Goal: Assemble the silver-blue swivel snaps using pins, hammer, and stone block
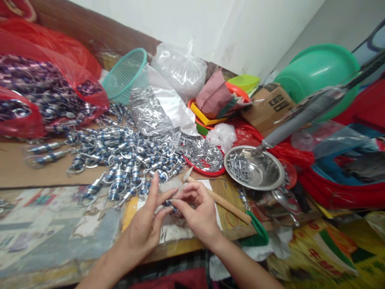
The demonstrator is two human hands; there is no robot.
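Near the table's front edge, my left hand and my right hand meet around a small blue-and-silver metal fitting. Both hands pinch it between thumb and fingers, and my left index finger points up. Fingers cover most of the piece, so its exact shape is hidden. Just beyond my fingers sits a pale, clear lump, perhaps a block or bag. A hammer with a wooden handle lies right of my right hand. Behind my left hand spreads a heap of similar blue-and-silver fittings with rings.
A red tray holds small silver parts. Right of it, a steel bowl contains metal pins, with a grey-handled tool above its rim. Red bags of fittings, a teal basket, a cardboard box and a green basin stand behind.
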